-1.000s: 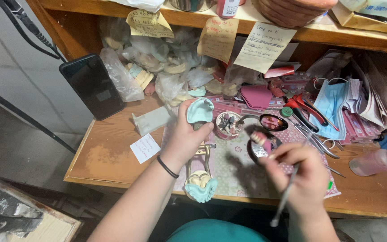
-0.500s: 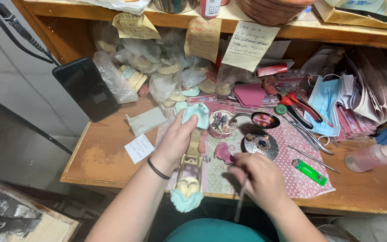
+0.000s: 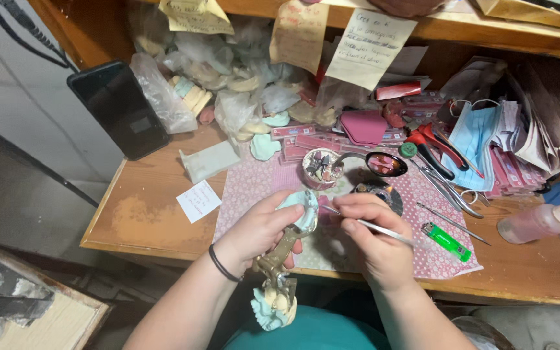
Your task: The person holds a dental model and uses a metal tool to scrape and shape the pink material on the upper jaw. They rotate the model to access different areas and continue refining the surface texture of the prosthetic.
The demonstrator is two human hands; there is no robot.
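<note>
My left hand [image 3: 259,232] grips a metal hinged frame [image 3: 281,254] that carries pale blue-green plaster casts at both ends, one at the top [image 3: 302,209] and one hanging low [image 3: 273,304]. My right hand [image 3: 376,238] holds a thin metal instrument [image 3: 384,231] like a pen, its tip touching the upper cast. Both hands work over a pink patterned cloth [image 3: 435,259] at the front of a wooden bench [image 3: 144,220].
On the cloth lie a green lighter [image 3: 446,241], a small round dish of bits [image 3: 322,167] and a spoon [image 3: 384,163]. A pink squeeze bottle [image 3: 536,221] lies right. Red pliers [image 3: 432,146], face masks [image 3: 478,142], bagged casts [image 3: 228,91], a dark phone [image 3: 119,107] and paper notes [image 3: 199,201] crowd the back.
My left hand pulled the frame with its casts toward me, off the bench edge. My right hand left the dishes and brought the instrument tip to the upper cast.
</note>
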